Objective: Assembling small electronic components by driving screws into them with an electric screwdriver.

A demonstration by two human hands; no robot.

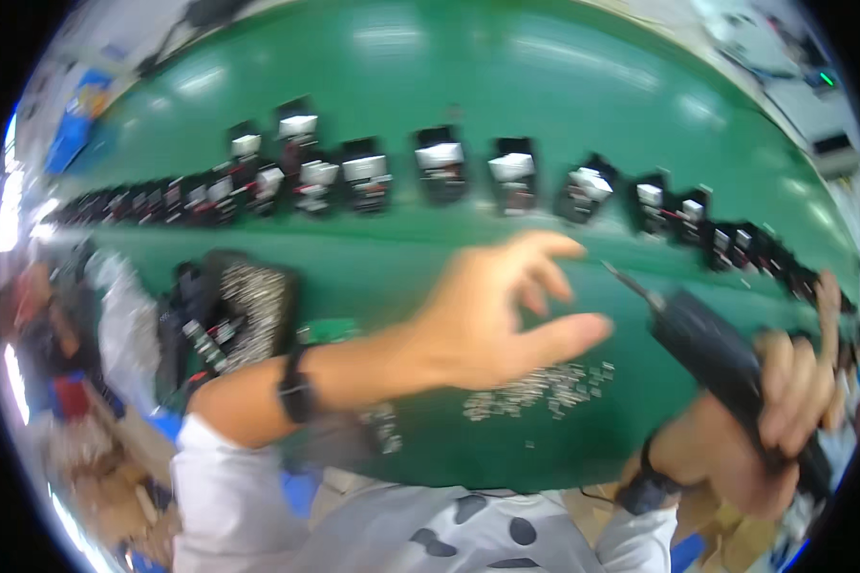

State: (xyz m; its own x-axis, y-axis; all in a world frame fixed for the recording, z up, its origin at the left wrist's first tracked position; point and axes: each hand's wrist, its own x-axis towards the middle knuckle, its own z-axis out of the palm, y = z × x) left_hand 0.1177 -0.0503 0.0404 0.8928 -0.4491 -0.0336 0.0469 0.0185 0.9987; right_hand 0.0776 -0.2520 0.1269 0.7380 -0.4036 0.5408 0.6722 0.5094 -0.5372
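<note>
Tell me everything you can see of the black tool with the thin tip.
The black tool looks like a power screwdriver: a thick, plastic-looking body narrowing to a slim, metallic bit. The right hand grips its rear part, partly covering it. It slants, bit toward the upper left, tip seen against the green table, apart from the left hand. Blur hides finer detail.

Before me a glossy green tabletop (pixel 487 91) spreads toward twelve o'clock, streaked with pale reflections (pixel 387 36). White glare (pixel 11 196) burns at nine; a small green light (pixel 827 78) glows at two; eight o'clock blurs brownish.
</note>
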